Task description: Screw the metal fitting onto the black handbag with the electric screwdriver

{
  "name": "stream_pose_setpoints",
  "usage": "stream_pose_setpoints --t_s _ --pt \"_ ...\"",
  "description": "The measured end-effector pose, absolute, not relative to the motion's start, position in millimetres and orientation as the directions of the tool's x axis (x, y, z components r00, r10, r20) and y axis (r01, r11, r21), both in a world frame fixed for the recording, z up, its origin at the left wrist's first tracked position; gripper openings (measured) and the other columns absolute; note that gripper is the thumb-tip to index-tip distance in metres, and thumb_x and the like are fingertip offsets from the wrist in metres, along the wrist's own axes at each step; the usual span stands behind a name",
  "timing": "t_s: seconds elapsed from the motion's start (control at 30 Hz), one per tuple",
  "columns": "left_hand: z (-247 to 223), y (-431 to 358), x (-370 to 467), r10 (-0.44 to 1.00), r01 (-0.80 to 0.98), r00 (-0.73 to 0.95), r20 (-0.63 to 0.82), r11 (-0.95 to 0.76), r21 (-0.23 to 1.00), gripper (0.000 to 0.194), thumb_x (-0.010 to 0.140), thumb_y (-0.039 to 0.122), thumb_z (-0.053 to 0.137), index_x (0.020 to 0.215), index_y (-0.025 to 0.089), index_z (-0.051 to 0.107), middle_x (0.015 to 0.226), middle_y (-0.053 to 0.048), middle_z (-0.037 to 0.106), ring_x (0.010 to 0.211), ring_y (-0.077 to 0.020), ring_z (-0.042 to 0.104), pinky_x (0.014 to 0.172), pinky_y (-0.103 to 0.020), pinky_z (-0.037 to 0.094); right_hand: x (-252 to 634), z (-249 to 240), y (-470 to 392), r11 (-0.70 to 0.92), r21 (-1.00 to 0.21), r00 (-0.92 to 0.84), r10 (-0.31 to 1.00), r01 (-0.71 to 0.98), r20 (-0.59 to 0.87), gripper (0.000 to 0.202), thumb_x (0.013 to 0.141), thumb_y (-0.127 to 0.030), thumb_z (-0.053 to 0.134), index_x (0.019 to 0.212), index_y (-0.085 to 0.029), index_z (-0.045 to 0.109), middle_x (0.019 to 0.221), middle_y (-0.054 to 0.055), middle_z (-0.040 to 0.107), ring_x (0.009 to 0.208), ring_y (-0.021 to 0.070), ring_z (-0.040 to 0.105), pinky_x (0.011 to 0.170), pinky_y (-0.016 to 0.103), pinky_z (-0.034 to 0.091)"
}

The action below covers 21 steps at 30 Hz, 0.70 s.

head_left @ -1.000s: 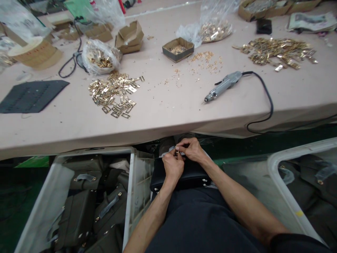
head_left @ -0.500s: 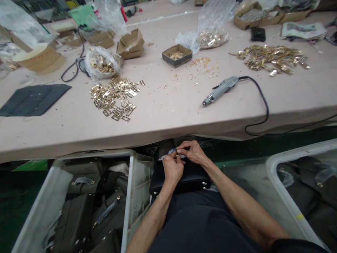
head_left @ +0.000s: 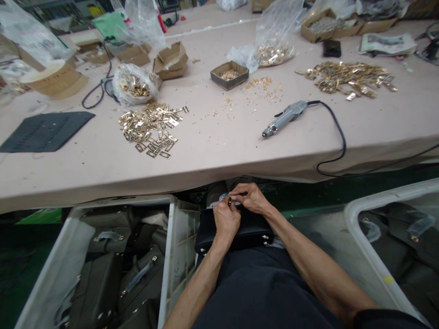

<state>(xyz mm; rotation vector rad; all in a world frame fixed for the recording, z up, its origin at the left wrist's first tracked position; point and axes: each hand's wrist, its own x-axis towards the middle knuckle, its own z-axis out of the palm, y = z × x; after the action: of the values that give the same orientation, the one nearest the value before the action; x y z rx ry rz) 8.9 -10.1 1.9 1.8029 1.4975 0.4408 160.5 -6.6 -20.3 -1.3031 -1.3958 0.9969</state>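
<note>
My left hand point(head_left: 225, 219) and right hand point(head_left: 252, 198) meet over a black bag point(head_left: 236, 230) that lies on my lap, just below the near edge of the table point(head_left: 212, 151). Both grips are narrow, fingertips pinched together on a small gold fitting point(head_left: 229, 200) at the bag's far edge; the fitting is too small to make out further.

The table edge hangs right above my hands. On it, a grey driver point(head_left: 283, 118) lies to the right with its black cord point(head_left: 338, 137) looping over the edge. A heap of gold plates point(head_left: 151, 128) lies left of centre, a second heap point(head_left: 346, 77) far right, and a small box point(head_left: 229, 74) far centre with loose bits scattered beside it. A dark mat point(head_left: 44, 131) lies far left.

A white crate point(head_left: 166, 256) of dark bags stands touching my left knee; another crate point(head_left: 370, 242) is on the right.
</note>
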Motion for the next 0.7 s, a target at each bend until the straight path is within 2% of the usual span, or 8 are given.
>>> stream_pose_setpoints --t_s 0.17,0.37,0.5,0.7 --pt "3.1 -11.1 9.7 0.958 0.657 0.233 -0.166 -0.03 0.753 0.03 0.087 0.017 0.054 0.11 0.016 0.073 0.086 -0.014 0.076 0.085 -0.0279 0.074 0.079 -0.032 0.053 163.1 -19.0 -7.7 0.098 -0.958 -0.016 0.995 0.271 0.098 0.012 0.084 -0.016 0.071 0.091 -0.019 0.081 0.088 0.006 0.072 0.08 0.019 0.067 0.073 0.027 0.05" --pt "1.5 -12.6 9.3 0.963 0.625 0.222 -0.155 -0.019 0.78 0.028 0.086 0.015 0.054 0.106 0.016 0.074 0.085 -0.013 0.076 0.085 -0.027 0.074 0.081 -0.031 0.054 171.8 -18.0 -3.1 0.138 -0.932 -0.169 0.982 0.335 0.085 0.025 0.085 -0.019 0.072 0.11 -0.021 0.079 0.087 0.005 0.068 0.078 0.018 0.063 0.07 0.026 0.046" --pt "-0.3 -13.3 7.9 0.957 0.635 0.246 -0.152 -0.041 0.771 0.028 0.087 0.015 0.053 0.107 0.016 0.074 0.086 -0.013 0.076 0.085 -0.0268 0.074 0.081 -0.031 0.054 175.4 -20.3 0.1 0.177 -0.926 -0.222 0.969 0.332 0.106 0.024 0.086 -0.02 0.073 0.109 -0.021 0.079 0.085 0.004 0.067 0.076 0.0173 0.062 0.069 0.026 0.044" --pt "1.2 -14.0 7.3 0.955 0.625 0.256 -0.148 -0.046 0.779 0.027 0.087 0.015 0.054 0.106 0.015 0.073 0.085 -0.013 0.076 0.083 -0.0266 0.075 0.078 -0.031 0.055 174.1 -19.9 -1.7 0.174 -0.935 -0.2 0.973 0.309 0.115 0.022 0.086 -0.023 0.074 0.107 -0.02 0.08 0.085 0.004 0.067 0.075 0.0168 0.062 0.068 0.025 0.044"
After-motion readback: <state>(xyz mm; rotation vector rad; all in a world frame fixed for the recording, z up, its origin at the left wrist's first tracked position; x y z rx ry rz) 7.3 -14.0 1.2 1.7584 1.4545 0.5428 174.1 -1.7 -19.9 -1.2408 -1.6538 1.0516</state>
